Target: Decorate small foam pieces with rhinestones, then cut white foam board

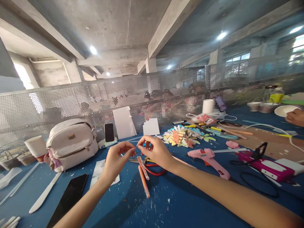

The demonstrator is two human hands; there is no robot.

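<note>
My left hand (pixel 119 158) and my right hand (pixel 155 152) are raised over the blue table, their fingertips almost meeting. Thumb and forefinger of each are pinched together; whatever lies between them is too small to make out. Just below, two orange-pink sticks (pixel 143 180) rest on the tabletop. Pliers with red handles (pixel 155 171) lie partly behind my right hand and the sticks. A creased white paper (pixel 97 172) sits beneath my left wrist, partly covered by it. To the right of my right forearm is a pink glue gun (pixel 210 160).
Left are a white backpack (pixel 71 145), a dark phone (pixel 71 193) and a white plastic knife (pixel 45 193). Coloured cut pieces (pixel 181 135) are heaped behind my right hand. A magenta power strip (pixel 267 166) with cables lies right. Another person's hand (pixel 294 116) is beside a white bowl (pixel 283 110).
</note>
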